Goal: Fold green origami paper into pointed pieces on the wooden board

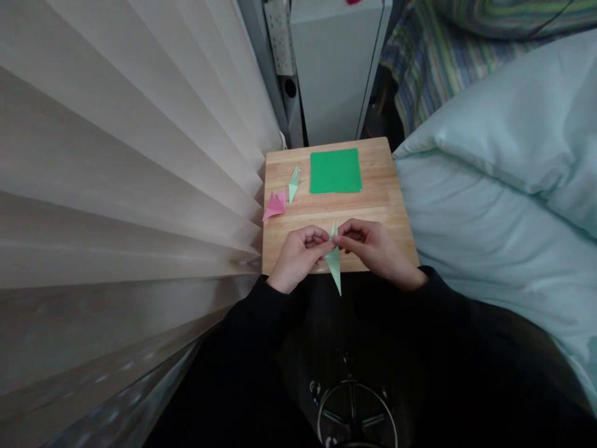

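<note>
Between my two hands is a pale green folded paper [334, 264], long and narrow, with a point hanging past the table's near edge and two thin tips upward. My left hand [301, 254] pinches it from the left, thumb against fingers. From the other side my right hand [370, 247] pinches it near the thin tips. Farther back lie a small pale green origami crane [293, 185] and a pink origami piece [275, 205]. A stack of green square paper [336, 171] rests behind my hands.
The small wooden table [377, 205] stands between a pleated curtain [186, 186] on the left and a bed with pale bedding [476, 205] on the right. A white cabinet [338, 74] is behind it. A wheeled stool base [357, 414] shows below.
</note>
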Demonstrator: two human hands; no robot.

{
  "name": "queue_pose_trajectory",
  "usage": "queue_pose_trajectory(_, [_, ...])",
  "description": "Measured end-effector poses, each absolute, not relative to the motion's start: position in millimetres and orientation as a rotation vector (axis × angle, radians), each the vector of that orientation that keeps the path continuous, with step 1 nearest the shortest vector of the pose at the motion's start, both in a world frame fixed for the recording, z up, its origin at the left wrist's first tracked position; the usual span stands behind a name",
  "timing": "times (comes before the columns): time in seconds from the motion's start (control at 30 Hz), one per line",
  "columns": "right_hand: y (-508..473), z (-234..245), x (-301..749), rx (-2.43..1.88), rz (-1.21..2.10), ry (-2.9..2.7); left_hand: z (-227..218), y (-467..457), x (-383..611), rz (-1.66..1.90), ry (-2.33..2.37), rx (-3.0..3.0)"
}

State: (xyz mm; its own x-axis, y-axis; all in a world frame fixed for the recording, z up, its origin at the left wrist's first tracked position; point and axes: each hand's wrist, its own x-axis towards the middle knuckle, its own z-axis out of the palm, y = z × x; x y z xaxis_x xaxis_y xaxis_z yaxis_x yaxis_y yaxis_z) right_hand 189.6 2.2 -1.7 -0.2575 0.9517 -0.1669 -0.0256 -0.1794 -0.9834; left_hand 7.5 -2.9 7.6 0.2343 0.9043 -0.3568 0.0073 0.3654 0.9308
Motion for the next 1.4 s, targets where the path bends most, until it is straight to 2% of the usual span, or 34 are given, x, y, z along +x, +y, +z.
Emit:
queue_pose_trajectory(0.3, [-3.6, -2.9, 190.9, -1.138, 1.553, -1.434, 15.0, -2.4, 9.8, 0.858, 1.175, 0.917])
queue_pose_trajectory(0.73, [-4.1, 5.8, 190.1, -1.120, 1.593, -1.523, 18.6, -0.6, 6.0, 0.776, 1.162, 0.688])
queue_pose_trajectory(1.03, [-7.3, 9.3, 190.6, -1.185, 1.375, -1.729, 16.2, -1.5, 9.2, 0.711, 1.113, 0.534])
queue_pose_trajectory(1.4, [-9.3, 7.7, 186.4, -1.233, 1.451, -1.614, 11.2, -5.4, 13.7, 0.797, 1.164, 0.706])
